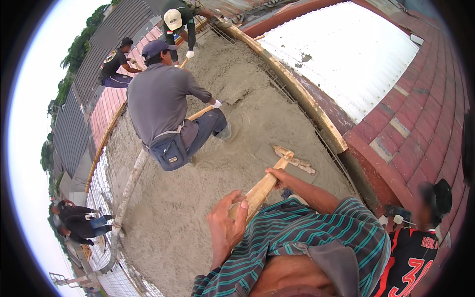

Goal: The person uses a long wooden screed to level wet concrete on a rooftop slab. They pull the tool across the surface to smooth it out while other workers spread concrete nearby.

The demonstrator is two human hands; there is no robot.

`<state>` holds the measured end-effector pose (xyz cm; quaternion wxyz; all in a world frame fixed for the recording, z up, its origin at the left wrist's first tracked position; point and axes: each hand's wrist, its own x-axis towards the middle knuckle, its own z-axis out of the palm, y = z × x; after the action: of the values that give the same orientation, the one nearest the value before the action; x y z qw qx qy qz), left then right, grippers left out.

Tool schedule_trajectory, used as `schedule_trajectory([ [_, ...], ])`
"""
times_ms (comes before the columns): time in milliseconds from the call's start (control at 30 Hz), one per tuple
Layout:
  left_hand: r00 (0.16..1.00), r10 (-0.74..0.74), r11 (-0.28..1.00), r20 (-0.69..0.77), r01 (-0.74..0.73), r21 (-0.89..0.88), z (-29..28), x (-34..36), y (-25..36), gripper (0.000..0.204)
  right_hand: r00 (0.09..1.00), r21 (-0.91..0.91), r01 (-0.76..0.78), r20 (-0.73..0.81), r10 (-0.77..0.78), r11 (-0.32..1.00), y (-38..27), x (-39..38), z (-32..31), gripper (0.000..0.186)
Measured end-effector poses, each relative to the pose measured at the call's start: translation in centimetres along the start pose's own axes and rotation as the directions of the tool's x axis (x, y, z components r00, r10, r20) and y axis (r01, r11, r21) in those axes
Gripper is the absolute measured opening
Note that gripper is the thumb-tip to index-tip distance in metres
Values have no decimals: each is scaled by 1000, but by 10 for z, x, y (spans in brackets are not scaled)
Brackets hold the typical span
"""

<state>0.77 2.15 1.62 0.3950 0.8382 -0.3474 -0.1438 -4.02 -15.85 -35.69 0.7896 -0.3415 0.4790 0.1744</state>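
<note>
Left hand (226, 222) and right hand (277, 174) clenched on wooden rake handle (261, 190), wet concrete (188, 208) ahead, grey-shirted worker (161, 104) blocking beyond

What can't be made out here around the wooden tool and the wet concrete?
Head view only:
- Wooden rake: its handle's lower end is hidden behind the left hand and striped sleeve.
- Right hand: palm side hidden by the handle.
- Rake head: partly sunk in concrete, underside unseen.
- Co-worker's tool: working end hidden behind the legs.

A rooftop building site, apparently: wet concrete (198, 198) fills the middle, timber formwork (302, 99) runs toward 1 o'clock, red roof tiles (420, 128) at 3 o'clock.
</note>
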Motion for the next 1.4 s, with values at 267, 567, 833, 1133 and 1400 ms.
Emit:
schedule_trajectory([
  [267,997,-70,997,32,70,-11,10,1,2,30,999,-487,-30,25,48,873,-20,4,-34,89],
  [567,997,-54,998,46,53,21,10,-4,0,30,606,-467,657,-142,-783,592,-195,17,-39,87],
  [833,999,-32,999,43,31,20,7,-6,-3,28,195,-395,874,-251,-948,284,-372,-95,55,95],
  [1133,994,-81,994,73,76,77,6,5,5,28,186,235,958,-74,-980,164,-399,-116,181,102],
  [1400,990,-118,989,80,111,95,17,16,15,31,62,-479,875,-39,-997,73,-454,-157,40,65],
])
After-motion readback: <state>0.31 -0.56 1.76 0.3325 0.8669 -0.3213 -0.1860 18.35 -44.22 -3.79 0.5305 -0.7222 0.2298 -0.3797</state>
